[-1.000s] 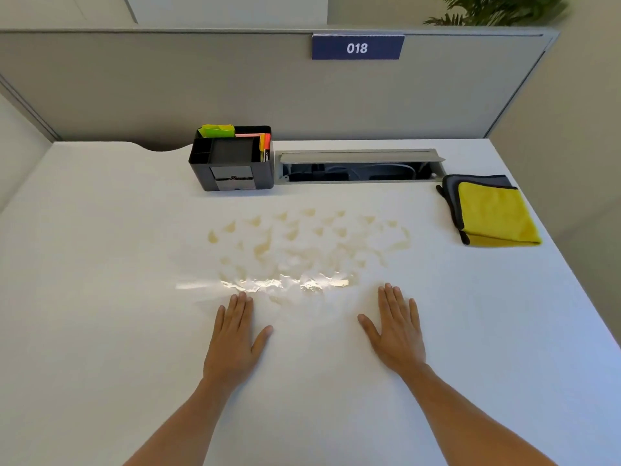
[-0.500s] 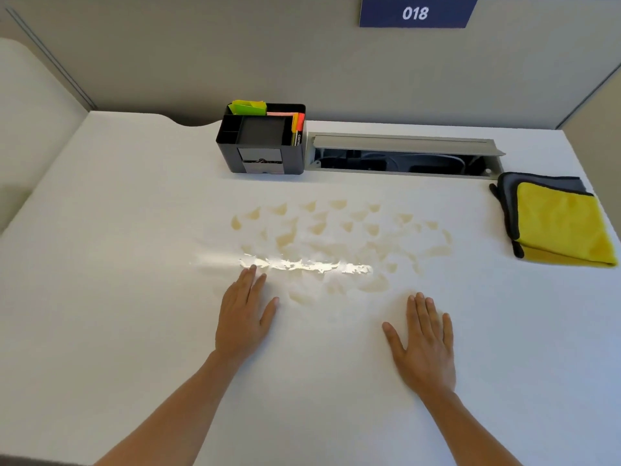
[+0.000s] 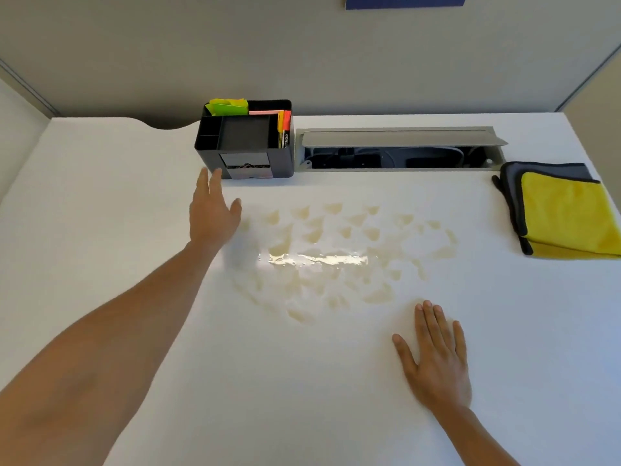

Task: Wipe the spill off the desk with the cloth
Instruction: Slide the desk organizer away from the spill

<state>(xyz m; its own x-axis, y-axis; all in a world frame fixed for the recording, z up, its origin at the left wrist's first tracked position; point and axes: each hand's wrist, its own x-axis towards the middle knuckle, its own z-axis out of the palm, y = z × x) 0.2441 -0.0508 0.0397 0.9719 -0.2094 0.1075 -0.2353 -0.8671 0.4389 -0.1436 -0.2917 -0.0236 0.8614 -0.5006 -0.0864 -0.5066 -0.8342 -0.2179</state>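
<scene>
A pale yellowish spill (image 3: 339, 260) spreads in many patches across the middle of the white desk (image 3: 100, 203). A folded yellow and grey cloth (image 3: 568, 213) lies at the desk's right edge, untouched. My left hand (image 3: 211, 213) is raised above the spill's left end, fingers apart and empty, its fingertips close to the black organiser (image 3: 248, 142). My right hand (image 3: 437, 358) rests flat on the desk just in front of the spill's right part, holding nothing.
The black organiser holds sticky notes and markers at the back. An open grey cable tray (image 3: 400, 149) is set into the desk to its right. A grey partition (image 3: 302, 52) closes off the back; a blue sign (image 3: 403, 1) hangs on it.
My left hand has lifted off the desk and reached forward towards the organiser. The right hand has stayed flat. The view has moved closer and tilted down.
</scene>
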